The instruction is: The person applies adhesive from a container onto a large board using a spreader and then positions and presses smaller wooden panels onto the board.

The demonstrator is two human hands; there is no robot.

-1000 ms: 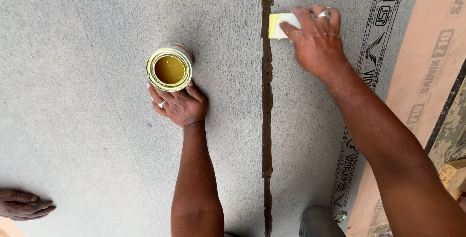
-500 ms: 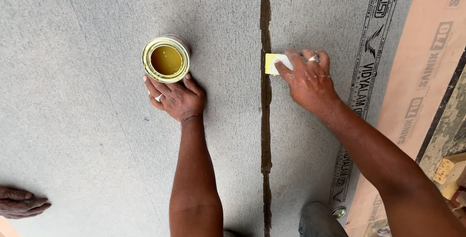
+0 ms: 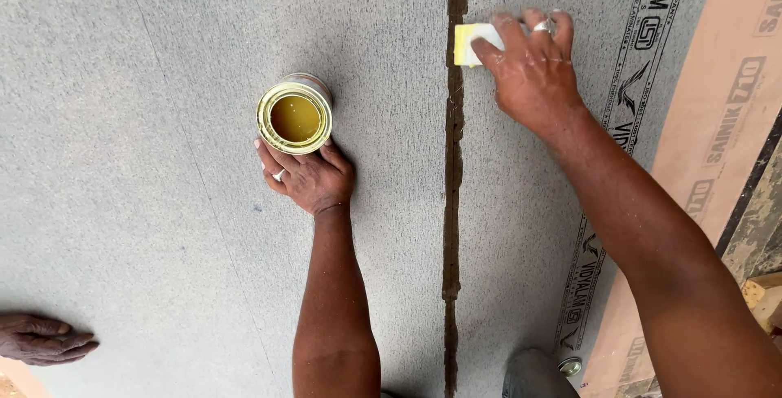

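My left hand (image 3: 308, 175) rests on the grey sheet with its fingers wrapped around the near side of an open round tin (image 3: 294, 114) holding yellow-brown liquid. My right hand (image 3: 531, 68) presses a pale yellow flat spreader (image 3: 473, 42) against the sheet, its left edge touching a dark wet seam (image 3: 453, 170) that runs from near to far. A ring shows on each hand.
Another person's hand (image 3: 42, 339) lies flat on the sheet at the lower left. A printed strip and a tan board (image 3: 709, 121) border the sheet on the right. A small metal lid (image 3: 569, 365) sits beside a grey shoe tip (image 3: 533, 373) at the bottom.
My right hand slid the spreader back along the seam, then forward again, away from me. My left hand stayed on the tin.
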